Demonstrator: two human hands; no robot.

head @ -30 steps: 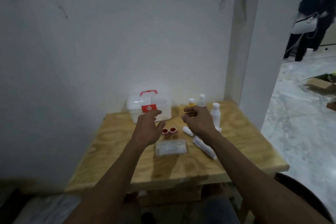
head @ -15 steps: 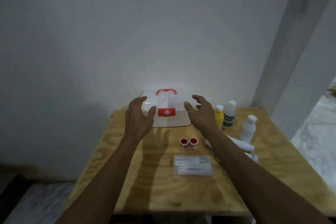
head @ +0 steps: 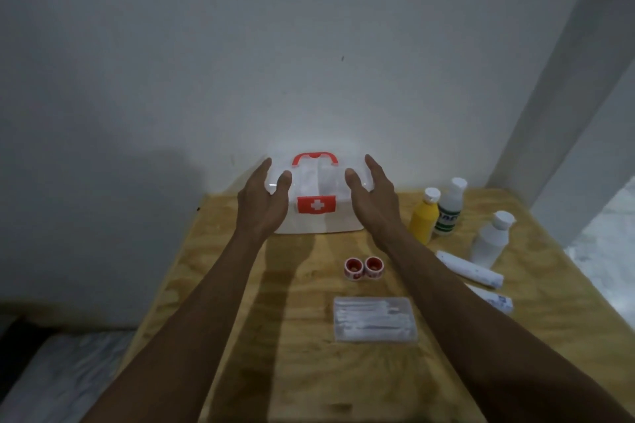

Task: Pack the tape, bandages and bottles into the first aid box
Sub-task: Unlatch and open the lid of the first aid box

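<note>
A closed white first aid box (head: 318, 196) with a red handle and a red cross label stands at the back of the wooden table (head: 302, 371). My left hand (head: 263, 204) is open at the box's left end and my right hand (head: 372, 199) is open at its right end, fingers spread over the lid's corners. Two small red tape rolls (head: 363, 268) lie in front of the box. To the right stand a yellow bottle (head: 424, 216), a green-labelled bottle (head: 448, 213) and a white bottle (head: 491, 239). Two rolled bandages (head: 470, 268) (head: 494, 299) lie near them.
A flat clear plastic case (head: 376, 319) lies in the middle of the table. A white wall stands right behind the box and a white pillar (head: 563, 113) rises at the back right. The floor drops away beyond the table's left and right edges.
The view has turned left and closed in on the table. Both hands have reached forward from over the tape rolls to the two ends of the box.
</note>
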